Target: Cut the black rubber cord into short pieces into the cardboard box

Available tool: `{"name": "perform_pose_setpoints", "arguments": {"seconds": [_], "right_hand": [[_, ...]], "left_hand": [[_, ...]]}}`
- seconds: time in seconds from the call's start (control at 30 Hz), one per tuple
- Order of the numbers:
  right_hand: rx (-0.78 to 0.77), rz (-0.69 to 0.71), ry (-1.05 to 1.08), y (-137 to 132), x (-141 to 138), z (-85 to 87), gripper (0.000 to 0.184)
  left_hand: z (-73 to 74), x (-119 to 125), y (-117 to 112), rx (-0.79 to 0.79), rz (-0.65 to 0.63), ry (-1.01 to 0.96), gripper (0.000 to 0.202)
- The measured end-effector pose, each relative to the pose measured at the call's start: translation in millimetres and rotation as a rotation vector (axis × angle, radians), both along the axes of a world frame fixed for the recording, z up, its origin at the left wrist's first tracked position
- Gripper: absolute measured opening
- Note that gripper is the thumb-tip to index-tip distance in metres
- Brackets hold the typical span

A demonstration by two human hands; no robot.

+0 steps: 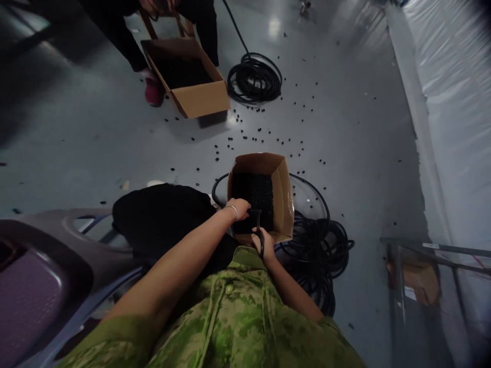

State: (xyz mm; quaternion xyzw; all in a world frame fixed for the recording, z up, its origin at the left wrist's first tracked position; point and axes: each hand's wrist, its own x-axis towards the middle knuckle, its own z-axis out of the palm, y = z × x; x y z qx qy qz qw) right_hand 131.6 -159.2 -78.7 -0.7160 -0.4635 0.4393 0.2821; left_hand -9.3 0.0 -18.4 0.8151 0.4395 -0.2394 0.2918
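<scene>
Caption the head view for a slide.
Left hand and right hand hold black tubing over a cardboard box of black pieces, beside coiled hose.

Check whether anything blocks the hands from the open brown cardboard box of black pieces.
Nothing visible. The left hand and right hand hold a thin black hose right at the near rim of the open brown cardboard box.

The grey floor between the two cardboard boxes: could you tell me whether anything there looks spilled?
Yes. Many small black pieces lie scattered over the glossy grey floor between the nearer open brown cardboard box, which is filled with similar black pieces, and the farther one, beside a coiled black hose. They look spilled rather than placed.
</scene>
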Motion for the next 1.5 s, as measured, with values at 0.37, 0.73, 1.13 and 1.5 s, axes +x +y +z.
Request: {"name": "perform_pose_setpoints", "arguments": {"seconds": [0.37, 0.73, 1.13, 1.5], "right_hand": [[-0.076, -0.03, 0.031, 4.3, -0.1, -2.3, 0.029], [-0.064, -0.025, 0.028, 5.6, 0.5, -4.5, 0.031], [-0.073, 0.022, -0.026, 6.3, 1.5, -5.4, 0.029], [-0.064, 0.01, -0.01, 4.5, -0.1, -5.7, 0.03]], "left_hand": [[4.4, -1.1, -0.2, 0.042, 0.029, 0.018, 0.03], [-9.5, -1.0, -0.2, 0.006, 0.011, 0.01, 0.031], [3.0, 1.1, -2.0, 0.037, 0.003, -0.023, 0.029], [-4.1, 0.0, -1.6, 0.104, 0.041, -0.124, 0.035]]}}
